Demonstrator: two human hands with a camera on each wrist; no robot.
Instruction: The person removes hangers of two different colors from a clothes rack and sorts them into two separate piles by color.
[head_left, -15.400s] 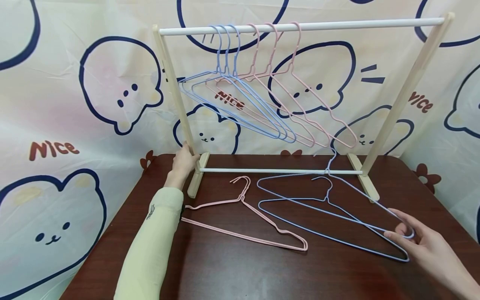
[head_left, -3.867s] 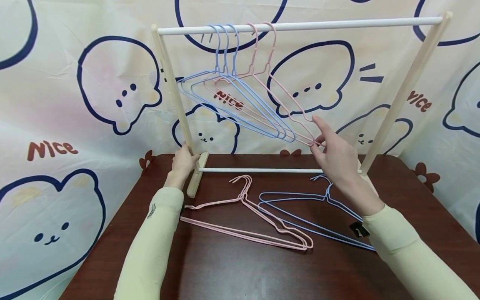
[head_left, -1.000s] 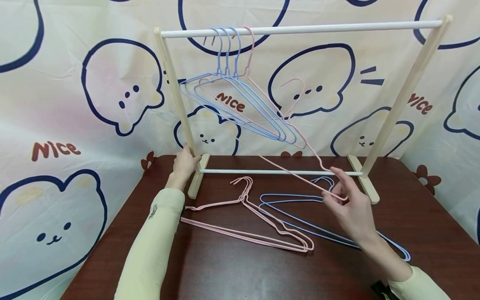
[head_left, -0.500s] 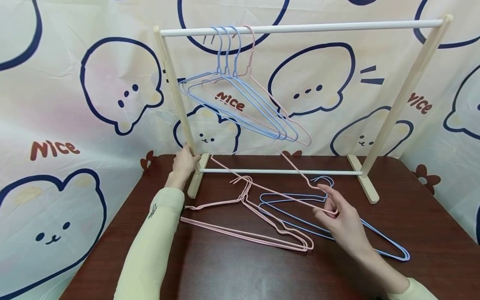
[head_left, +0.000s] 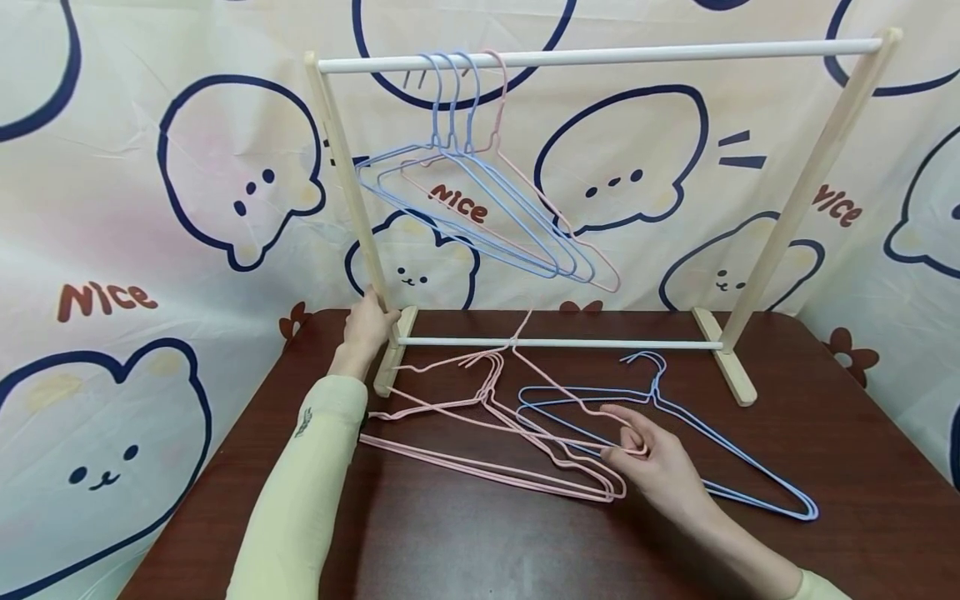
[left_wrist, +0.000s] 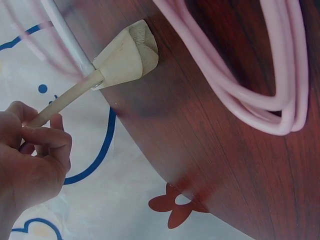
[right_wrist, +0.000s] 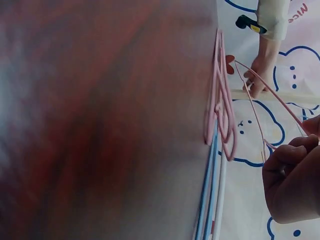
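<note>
My right hand (head_left: 660, 467) pinches the lower right corner of a pink wire clothes hanger (head_left: 549, 379), tilted above the pink hangers (head_left: 495, 473) stacked on the table. In the right wrist view, right-hand fingers (right_wrist: 282, 157) curl at the hanger's corner. My left hand (head_left: 366, 327) grips the left post (head_left: 348, 179) of a small clothes rack just above its foot; the left wrist view shows fingers curled round the post (left_wrist: 65, 101). On the rack's white top rod (head_left: 675, 54) hang 3 blue hangers (head_left: 453, 100) and one pink hanger (head_left: 504, 92).
Blue hangers (head_left: 738, 452) lie right of the pink stack, partly behind the right hand. A low white crossbar (head_left: 615, 343) joins the rack's feet. The right foot (head_left: 723, 358) stands near the table's back edge. A patterned cloth (head_left: 247, 375) hangs behind the brown table (head_left: 465, 550).
The pink hanger in my right hand has come down and leftward from below the rod to over the pink stack. Earlier it hung on the rod. The left hand stays on the post.
</note>
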